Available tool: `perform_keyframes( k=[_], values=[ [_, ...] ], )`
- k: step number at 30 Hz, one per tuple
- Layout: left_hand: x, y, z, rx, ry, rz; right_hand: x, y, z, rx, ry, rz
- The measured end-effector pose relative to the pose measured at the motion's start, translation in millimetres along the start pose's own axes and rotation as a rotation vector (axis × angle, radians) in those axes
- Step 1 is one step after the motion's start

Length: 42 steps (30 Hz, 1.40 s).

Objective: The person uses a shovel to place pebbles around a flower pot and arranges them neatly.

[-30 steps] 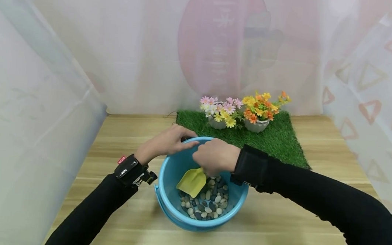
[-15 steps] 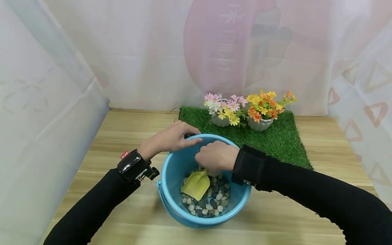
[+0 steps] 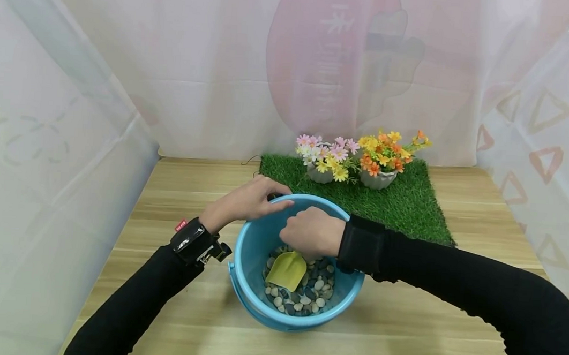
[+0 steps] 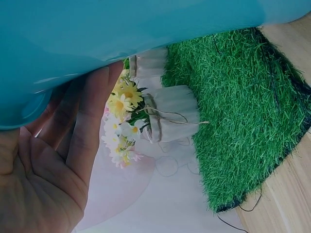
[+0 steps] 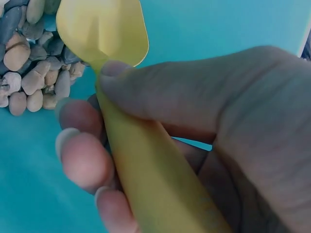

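My left hand (image 3: 247, 199) grips the far-left rim of a blue bucket (image 3: 248, 250), thumb over the inside. The left wrist view shows its fingers bent against the bucket's outer wall (image 4: 121, 29). Down inside the bucket, my right hand (image 3: 312, 232) holds a small yellow shovel (image 3: 287, 272). In the right wrist view, thumb and fingers wrap round the shovel's handle (image 5: 146, 165), with the thumb tip at the base of the blade. Grey, white and tan pebbles (image 3: 302, 302) cover the bucket's bottom, and the blade lies over them, tipped toward the left.
Behind the bucket lies a green turf mat (image 3: 384, 204) with two flower pots: pink and yellow daisies (image 3: 326, 155), and orange and yellow flowers (image 3: 384, 156). The bucket's handle (image 3: 249, 301) hangs at its left. All stands on a wooden table (image 3: 181, 301) ringed by cloth walls.
The shovel has gone lower, its blade now down among the pebbles, and the right hand has sunk slightly with it. The left hand keeps its hold on the rim.
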<state>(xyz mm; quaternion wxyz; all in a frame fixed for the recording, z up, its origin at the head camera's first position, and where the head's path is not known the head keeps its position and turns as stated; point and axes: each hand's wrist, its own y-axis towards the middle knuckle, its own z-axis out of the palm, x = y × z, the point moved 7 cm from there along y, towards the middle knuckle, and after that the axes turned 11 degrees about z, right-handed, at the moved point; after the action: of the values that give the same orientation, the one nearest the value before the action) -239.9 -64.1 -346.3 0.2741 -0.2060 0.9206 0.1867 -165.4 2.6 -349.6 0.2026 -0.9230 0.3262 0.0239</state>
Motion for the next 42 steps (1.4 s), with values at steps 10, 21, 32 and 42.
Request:
perform_keyframes(
  k=[10, 21, 32, 42],
  values=[
    [0.1, -0.4, 0.1, -0.007, 0.004, 0.004, 15.4, -11.5, -13.1, -0.205, -0.098, -0.081],
    [0.2, -0.3, 0.0, -0.008, 0.008, 0.007, 5.0, -1.8, 3.4, 0.063, 0.007, -0.043],
    [0.2, 0.1, 0.3, -0.003, -0.018, -0.005, -11.0, 5.7, 24.4, 0.383, 0.156, -0.006],
    [0.5, 0.7, 0.6, -0.003, -0.029, -0.004, -14.2, 4.4, 24.1, 0.507, 0.229, -0.06]
  ],
)
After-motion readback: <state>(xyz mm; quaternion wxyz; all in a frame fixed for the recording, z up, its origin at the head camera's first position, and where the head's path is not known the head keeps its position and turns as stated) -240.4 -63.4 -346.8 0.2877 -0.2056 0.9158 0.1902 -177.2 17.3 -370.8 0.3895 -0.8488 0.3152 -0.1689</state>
